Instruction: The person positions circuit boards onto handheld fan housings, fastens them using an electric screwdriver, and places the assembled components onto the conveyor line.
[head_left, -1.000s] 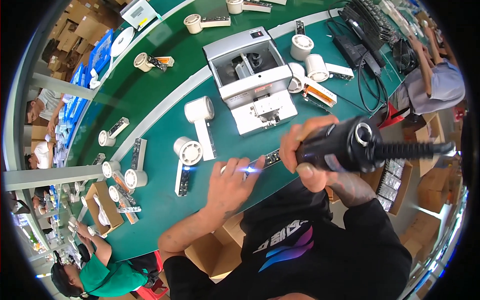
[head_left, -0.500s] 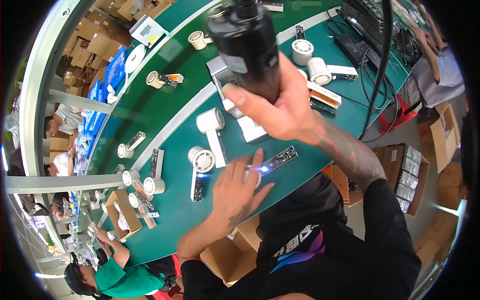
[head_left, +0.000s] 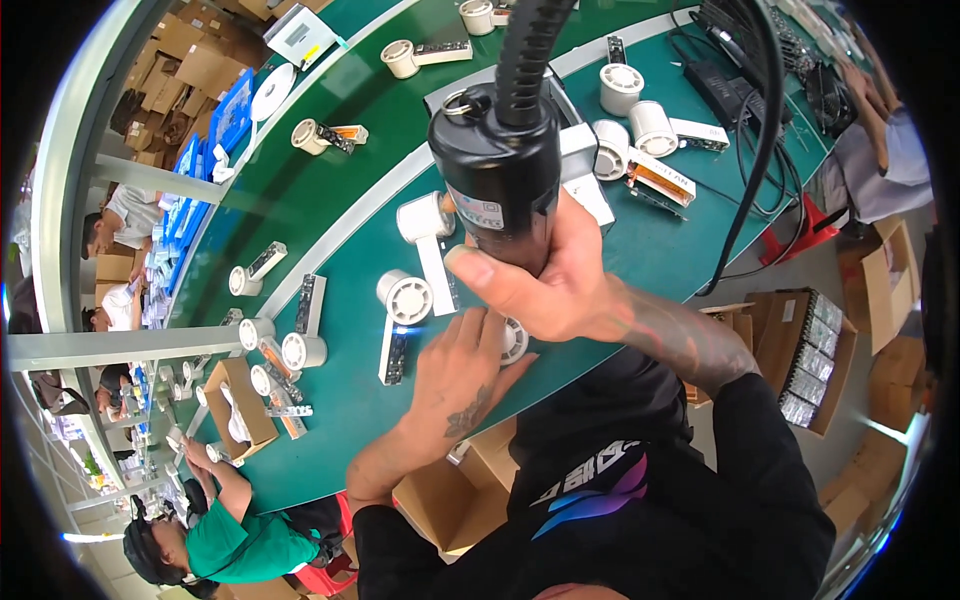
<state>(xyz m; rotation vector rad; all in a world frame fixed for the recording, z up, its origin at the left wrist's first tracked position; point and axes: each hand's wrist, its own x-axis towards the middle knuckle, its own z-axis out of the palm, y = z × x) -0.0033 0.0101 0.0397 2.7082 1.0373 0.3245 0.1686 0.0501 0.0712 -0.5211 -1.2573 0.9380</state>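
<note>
My right hand [head_left: 565, 290] is wrapped around a black electric screwdriver [head_left: 500, 175] with a ribbed cable running up from its top. Its tip is hidden under my hand. Just below, my left hand [head_left: 455, 365] grips a small white handheld fan [head_left: 516, 342] on the green table; only part of its round slotted head shows, and its handle is covered by my hands. To the left of my fingers another fan [head_left: 408, 298] lies with a lit circuit board in its handle. Beyond it rests a fan with a white handle [head_left: 425, 218].
Several more fans, such as one at the left [head_left: 303, 350] and one at the right [head_left: 654, 128], lie around. A cardboard box [head_left: 262, 425] stands at the left end, near a co-worker in green [head_left: 240, 540]. Black cables [head_left: 775, 150] loop at the right.
My right hand and the screwdriver have come down and nearer, over the fan by my left hand. The fan's circuit board, visible before, is now covered. The left fingers have drawn in.
</note>
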